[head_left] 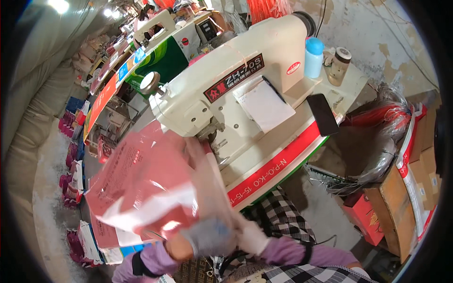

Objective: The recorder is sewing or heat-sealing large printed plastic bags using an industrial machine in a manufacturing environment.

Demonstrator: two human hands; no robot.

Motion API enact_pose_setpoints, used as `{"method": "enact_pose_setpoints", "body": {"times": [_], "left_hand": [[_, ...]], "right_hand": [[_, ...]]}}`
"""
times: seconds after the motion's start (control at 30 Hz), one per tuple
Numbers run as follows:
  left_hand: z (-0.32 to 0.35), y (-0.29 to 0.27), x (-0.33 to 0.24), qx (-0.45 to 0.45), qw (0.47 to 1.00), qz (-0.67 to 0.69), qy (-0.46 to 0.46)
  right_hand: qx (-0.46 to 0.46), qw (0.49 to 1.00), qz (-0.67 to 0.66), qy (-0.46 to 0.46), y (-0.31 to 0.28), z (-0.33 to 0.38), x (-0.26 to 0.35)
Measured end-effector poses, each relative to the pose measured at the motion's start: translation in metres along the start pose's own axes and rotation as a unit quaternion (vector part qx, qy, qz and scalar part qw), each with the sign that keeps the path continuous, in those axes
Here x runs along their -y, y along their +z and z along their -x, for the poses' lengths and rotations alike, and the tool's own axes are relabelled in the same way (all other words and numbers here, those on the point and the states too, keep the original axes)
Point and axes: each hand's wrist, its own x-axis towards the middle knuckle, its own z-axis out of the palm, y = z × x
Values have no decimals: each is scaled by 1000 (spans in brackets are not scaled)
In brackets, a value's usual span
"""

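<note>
Your grey-gloved left hand (210,238) and white-gloved right hand (253,237) are at the near edge of a glossy red-and-white plastic sack (155,181), beside the cream metal sewing machine (276,47); blur hides whether your fingers are clamped.

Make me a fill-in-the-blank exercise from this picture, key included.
1. The left hand, at the near edge of a large red bag, wears a ____ glove.
2. The cream-coloured machine beside the bag is a ____ machine.
3. The phone lying on the machine's table is ____.
4. The bottle beside the jar is light ____.

Missing words: grey; sewing; black; blue.
</note>
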Motion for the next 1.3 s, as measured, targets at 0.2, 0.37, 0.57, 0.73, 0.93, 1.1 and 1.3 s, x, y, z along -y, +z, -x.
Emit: {"method": "enact_pose_setpoints", "body": {"times": [0.2, 0.37, 0.57, 0.73, 0.93, 1.1, 1.3], "left_hand": [[18, 45, -35, -61, 987, 43, -143], [-6, 32, -39, -110, 992, -66, 19], [-2, -32, 100, -15, 999, -28, 42], [25, -138, 93, 132, 959, -252, 6], [-8, -76, 6, 81, 974, -209, -22], [29, -74, 55, 2, 998, 30, -55], [-10, 4, -29, -51, 995, -82, 30]], "right_hand": [[-43, 998, -43, -4, -30, -13, 21], [-99, 970, 210, 66, -27, -78, 32], [-18, 951, 308, 27, -9, -60, 18], [-23, 904, 427, 14, -30, -139, 16], [-43, 901, 420, 94, -4, -220, 13], [-77, 925, 366, 60, -30, -192, 1], [-21, 954, 298, 18, -14, -112, 19]]}}
